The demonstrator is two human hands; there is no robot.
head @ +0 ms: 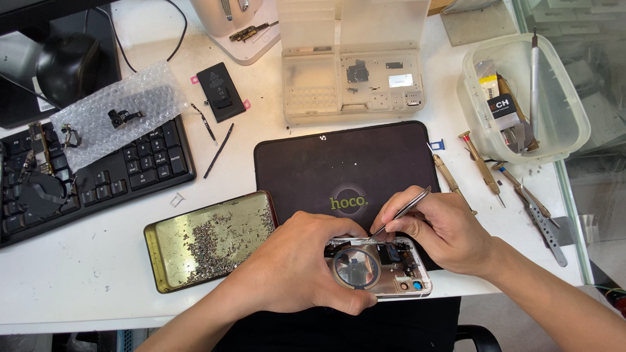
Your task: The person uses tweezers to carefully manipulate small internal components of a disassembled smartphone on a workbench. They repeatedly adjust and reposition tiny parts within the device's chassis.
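Hands first: our left hand [297, 264] clamps the opened silver phone housing [381, 264] flat at the worktop's [78, 280] near edge, likely to stop it sliding. Our right hand [443, 231] pinches slim metal tweezers [401, 212], tips angled down into the housing's top. Housing lies half on the black rubber mat [339, 163], near its front edge. Just left sits a brass-coloured shallow tin of tiny screws [208, 238], within easy reach. Right of us, loose screwdrivers [482, 166] crowd the worktop's right edge beside a clear plastic tub [561, 124]. Open room remains on the mat's middle.
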